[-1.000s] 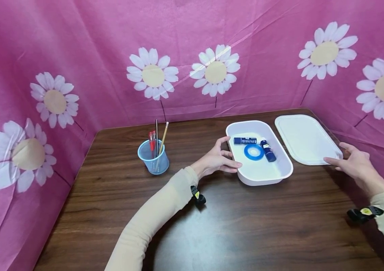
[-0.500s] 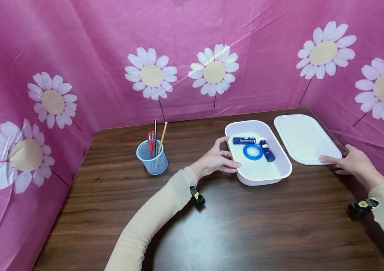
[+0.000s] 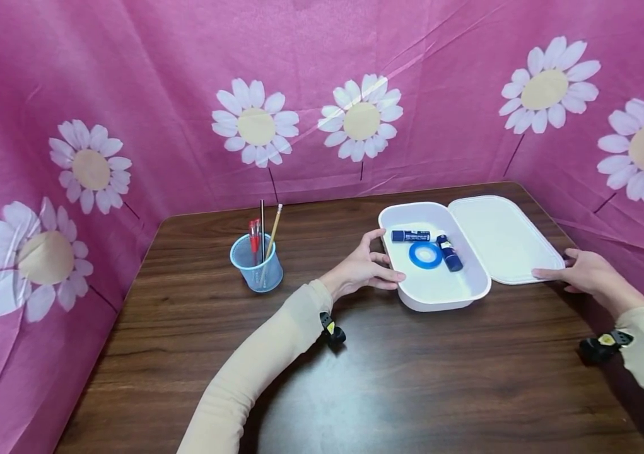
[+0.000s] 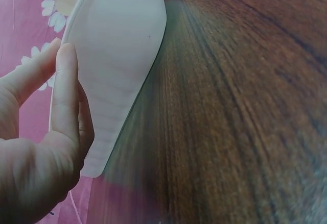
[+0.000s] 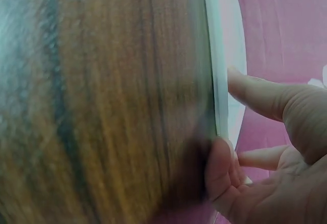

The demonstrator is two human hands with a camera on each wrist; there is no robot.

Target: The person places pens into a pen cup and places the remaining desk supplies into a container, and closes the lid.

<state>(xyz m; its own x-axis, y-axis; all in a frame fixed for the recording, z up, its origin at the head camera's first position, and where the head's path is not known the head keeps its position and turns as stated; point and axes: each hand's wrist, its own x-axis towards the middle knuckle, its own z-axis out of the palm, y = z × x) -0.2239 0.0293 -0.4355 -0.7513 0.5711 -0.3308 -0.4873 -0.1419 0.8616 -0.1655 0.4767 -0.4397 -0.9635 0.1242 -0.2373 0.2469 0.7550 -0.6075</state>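
A white rectangular plastic box [image 3: 441, 284] stands uncovered at the back right of the table. My left hand [image 3: 364, 265] holds its left side, with fingertips at the rim and other fingers along the outer wall [image 4: 117, 50]. Inside lie two dark blue glue sticks [image 3: 410, 236] and a blue ring-shaped roll of tape [image 3: 426, 255]. To the right is the flat white lid [image 3: 506, 239], its left edge right at the box's right rim. My right hand [image 3: 591, 274] pinches the lid's near right corner, thumb [image 5: 255, 94] on top and fingers below.
A light blue mesh pen cup [image 3: 257, 271] with red pens, a dark stick and a yellow pencil [image 3: 273, 230] stands left of the box. Pink daisy-patterned cloth [image 3: 310, 38] hangs behind and beside the brown wooden table [image 3: 412, 378].
The lid has shifted left with my right hand, from a gap beside the box up to its right rim. My left hand, the box and its contents stay put.
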